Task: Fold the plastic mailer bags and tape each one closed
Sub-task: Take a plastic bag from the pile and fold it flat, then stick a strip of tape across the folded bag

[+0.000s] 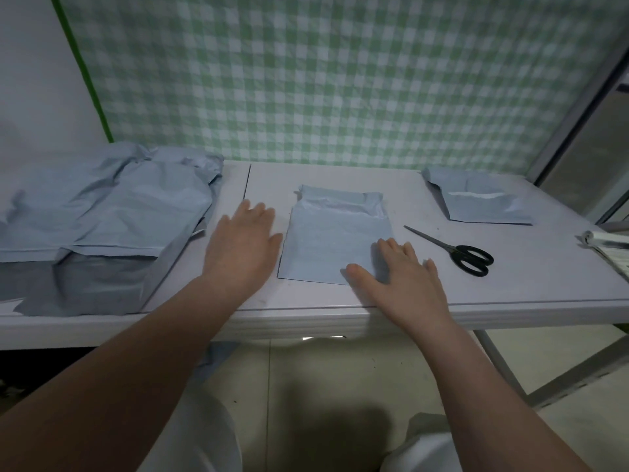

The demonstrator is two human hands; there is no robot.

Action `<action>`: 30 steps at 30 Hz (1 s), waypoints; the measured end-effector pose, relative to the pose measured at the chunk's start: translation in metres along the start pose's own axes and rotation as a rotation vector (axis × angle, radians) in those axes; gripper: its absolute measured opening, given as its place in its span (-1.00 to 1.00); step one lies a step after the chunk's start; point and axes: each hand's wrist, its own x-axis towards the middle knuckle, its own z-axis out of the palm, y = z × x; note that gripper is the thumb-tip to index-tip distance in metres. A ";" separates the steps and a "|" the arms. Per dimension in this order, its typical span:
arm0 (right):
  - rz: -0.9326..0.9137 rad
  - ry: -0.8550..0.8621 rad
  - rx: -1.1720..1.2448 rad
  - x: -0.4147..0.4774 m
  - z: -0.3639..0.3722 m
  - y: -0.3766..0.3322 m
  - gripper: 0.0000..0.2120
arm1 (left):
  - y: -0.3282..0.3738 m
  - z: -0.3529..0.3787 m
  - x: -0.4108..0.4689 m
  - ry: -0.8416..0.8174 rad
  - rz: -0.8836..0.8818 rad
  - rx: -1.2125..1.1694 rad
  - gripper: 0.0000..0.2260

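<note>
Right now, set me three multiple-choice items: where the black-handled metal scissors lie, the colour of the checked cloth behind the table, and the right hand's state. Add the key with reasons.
1. The black-handled metal scissors lie: A) right of the folded pale blue plastic mailer bag at centre; B) on the bag pile; C) on the floor.
2. The checked cloth backdrop is: A) red and white; B) green and white; C) black and yellow.
3. The right hand: A) grips the scissors; B) lies flat on the centre bag; C) is out of view.
Key: 1 A, they lie on the table to its right; 2 B, green squares show; 3 B, straight fingers rest on its near corner.
</note>
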 end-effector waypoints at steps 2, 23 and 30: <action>0.018 0.109 0.155 -0.002 -0.001 -0.003 -0.36 | -0.013 0.008 0.003 -0.016 -0.126 -0.023 -0.71; -0.094 -0.141 1.358 -0.017 -0.012 -0.043 -0.84 | 0.048 -0.046 -0.024 -0.244 -0.354 -1.595 -0.83; -0.188 0.099 1.037 -0.023 -0.012 -0.052 -0.91 | 0.056 -0.056 -0.028 0.090 -0.159 -1.107 -0.74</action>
